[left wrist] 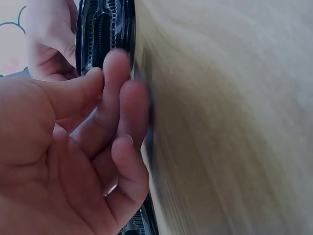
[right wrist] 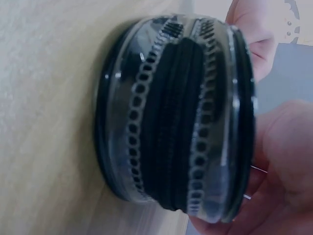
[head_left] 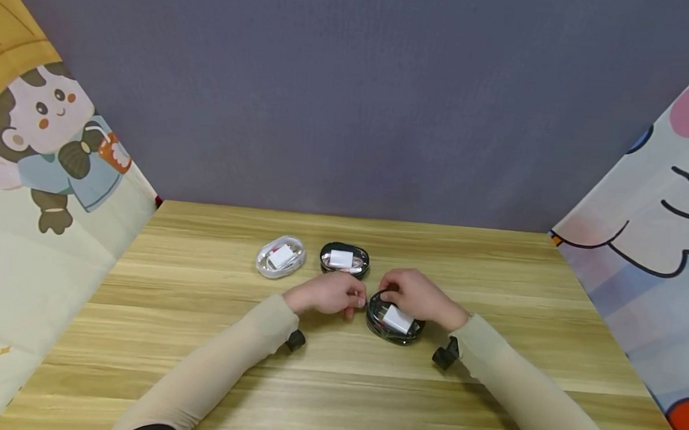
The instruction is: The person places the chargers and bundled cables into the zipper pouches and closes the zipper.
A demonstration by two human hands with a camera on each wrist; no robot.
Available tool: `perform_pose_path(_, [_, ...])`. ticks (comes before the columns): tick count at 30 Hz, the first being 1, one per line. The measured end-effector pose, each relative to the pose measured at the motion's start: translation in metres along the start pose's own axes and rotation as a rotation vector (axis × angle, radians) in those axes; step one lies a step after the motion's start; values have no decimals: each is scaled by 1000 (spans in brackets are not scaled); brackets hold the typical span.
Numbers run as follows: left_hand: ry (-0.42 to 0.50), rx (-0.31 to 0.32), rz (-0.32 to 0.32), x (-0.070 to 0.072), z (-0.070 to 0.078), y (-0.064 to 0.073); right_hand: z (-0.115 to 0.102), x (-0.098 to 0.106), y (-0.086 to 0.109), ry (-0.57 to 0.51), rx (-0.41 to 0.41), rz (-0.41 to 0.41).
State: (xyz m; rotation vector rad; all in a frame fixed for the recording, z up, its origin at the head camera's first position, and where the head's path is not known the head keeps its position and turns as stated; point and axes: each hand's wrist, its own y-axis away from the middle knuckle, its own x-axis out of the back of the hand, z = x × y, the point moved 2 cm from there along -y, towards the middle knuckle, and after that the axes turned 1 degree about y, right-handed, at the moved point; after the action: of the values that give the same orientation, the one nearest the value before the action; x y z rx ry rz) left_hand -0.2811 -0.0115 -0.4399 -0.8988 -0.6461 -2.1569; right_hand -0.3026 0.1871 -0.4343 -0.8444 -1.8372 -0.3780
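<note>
In the head view, my right hand [head_left: 419,297] grips the rim of a clear oval pouch [head_left: 393,336] with black edging, tilted slightly off the table. A white plug charger [head_left: 399,319] shows on its upper face. The right wrist view shows the pouch's side with its black zipper [right wrist: 171,122] up close. My left hand [head_left: 331,293] is at the pouch's left end, thumb and index finger pinched together at the zipper. The small zipper pull between those fingertips is mostly hidden. In the left wrist view, the remaining fingers [left wrist: 134,105] are loosely bent.
Behind my left hand lies another black-edged pouch [head_left: 361,262] with a white charger [head_left: 341,259]. Further left is a white-edged pouch [head_left: 265,269] with a white charger [head_left: 280,256]. All are on a wooden table [head_left: 200,285] backed by a grey wall panel [head_left: 350,111].
</note>
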Motion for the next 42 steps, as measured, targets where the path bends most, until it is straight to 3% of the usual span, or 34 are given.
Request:
perform_pose_path(5, [132,43,-43,-1,0,2,3,1,-1,20,-22,4])
perform_pose_path(12, [176,46,-42,-3,1,4,4,5,1,48,-63,28])
perform_pose_path(19, [367,116,-63,-9,-1,5,5,6,0,61,-92,36])
perform_pose_path(23, [414,138,-60,-10,0,7,5,7,-1,62,-112,37])
perform_pose_path(34, [369,95,-73,-13,2,7,9,4,0,69,-205,56])
perform_pose_path(37, [310,81,-69,-11,0,6,9,3,1,50,-238,71])
perform_pose_path(42, [182,73,3,-7,-4,2,11,4,5,-6,-297,75])
